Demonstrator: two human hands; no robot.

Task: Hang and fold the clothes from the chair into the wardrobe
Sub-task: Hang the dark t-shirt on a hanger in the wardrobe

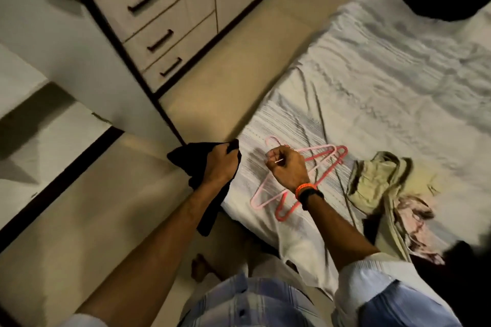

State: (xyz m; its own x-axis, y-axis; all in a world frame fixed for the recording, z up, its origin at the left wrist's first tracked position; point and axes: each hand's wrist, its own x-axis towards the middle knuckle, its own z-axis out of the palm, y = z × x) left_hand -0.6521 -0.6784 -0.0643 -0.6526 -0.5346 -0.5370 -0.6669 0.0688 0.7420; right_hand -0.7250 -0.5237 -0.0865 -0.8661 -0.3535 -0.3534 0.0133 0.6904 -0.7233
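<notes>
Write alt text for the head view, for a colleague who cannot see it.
A person stands at a bed, the left hand gripping a black garment while the right hand closes over pink hangers on the sheet. Crumpled khaki clothes lie to the right; wardrobe drawers stand beyond.

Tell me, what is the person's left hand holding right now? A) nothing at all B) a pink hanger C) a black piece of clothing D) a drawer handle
C: the left hand has its fingers curled round a black garment that hangs down beside the bed's edge, while the pink hangers lie on the bed under the right hand.
</notes>
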